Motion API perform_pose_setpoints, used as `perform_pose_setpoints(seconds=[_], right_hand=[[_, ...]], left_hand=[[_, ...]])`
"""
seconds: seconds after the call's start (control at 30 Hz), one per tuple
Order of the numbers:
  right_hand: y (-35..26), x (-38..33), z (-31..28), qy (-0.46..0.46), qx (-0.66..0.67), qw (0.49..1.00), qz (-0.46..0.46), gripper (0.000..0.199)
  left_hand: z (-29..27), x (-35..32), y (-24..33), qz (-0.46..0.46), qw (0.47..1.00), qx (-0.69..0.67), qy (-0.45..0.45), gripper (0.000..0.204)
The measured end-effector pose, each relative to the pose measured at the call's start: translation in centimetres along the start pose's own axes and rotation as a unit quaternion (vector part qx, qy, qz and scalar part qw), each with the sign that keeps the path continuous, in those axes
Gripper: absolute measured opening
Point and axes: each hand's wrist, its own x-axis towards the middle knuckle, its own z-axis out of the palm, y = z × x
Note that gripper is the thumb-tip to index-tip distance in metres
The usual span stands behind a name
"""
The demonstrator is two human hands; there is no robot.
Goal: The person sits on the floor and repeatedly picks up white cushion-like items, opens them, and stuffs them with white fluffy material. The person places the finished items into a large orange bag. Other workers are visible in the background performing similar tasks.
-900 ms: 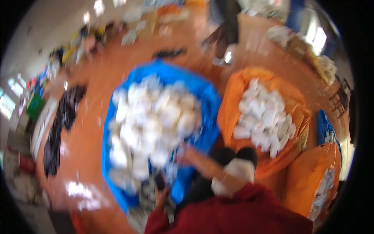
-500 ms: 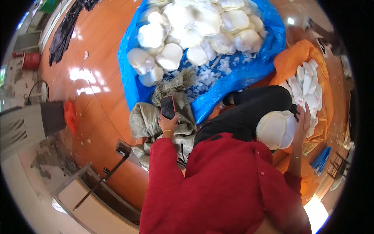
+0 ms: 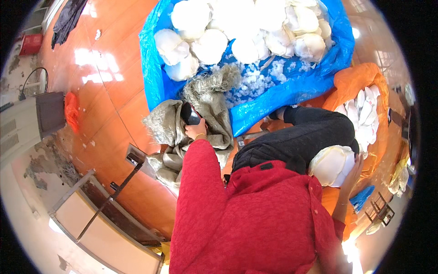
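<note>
My left hand (image 3: 197, 130) is closed round a dark smartphone (image 3: 189, 115) with a reddish edge, tilted above a crumpled woven sack (image 3: 166, 123). At my lap on the right, a rounded white padded piece (image 3: 332, 165), like stacked cups with seams, lies against my black-trousered leg. My right hand (image 3: 353, 172) is pressed along its outer side, fingers partly hidden by it. Past the knee, an orange sack (image 3: 349, 80) lies open with several narrow white pieces (image 3: 362, 114) in it.
A blue sheet (image 3: 269, 102) ahead bears a heap of similar rounded white pieces (image 3: 210, 46) and loose white fluff (image 3: 255, 82). Left are a metal-legged bench (image 3: 109, 201), a grey box-shaped appliance (image 3: 50, 114) and a red plastic bag (image 3: 71, 112). Orange tiles (image 3: 100, 146) form the floor.
My left hand has drawn the phone lower and closer, tilting it so its screen shows less. My right hand stays at the padded piece. The whole view has shifted a little.
</note>
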Motion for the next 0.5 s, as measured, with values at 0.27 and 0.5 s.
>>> perform_pose_setpoints(seconds=[0.27, 0.5], right_hand=[[-1.3, 0.6, 0.3, -0.004, -0.021, 1.000, -0.019, 0.049], [-2.3, 2.1, 1.5, -0.046, -0.003, 0.998, -0.043, 0.047]], left_hand=[[-4.1, -4.2, 1.8, 0.019, 0.984, -0.176, 0.027, 0.092], [-9.0, -7.1, -1.7, 0.054, 0.963, -0.229, 0.134, 0.093]])
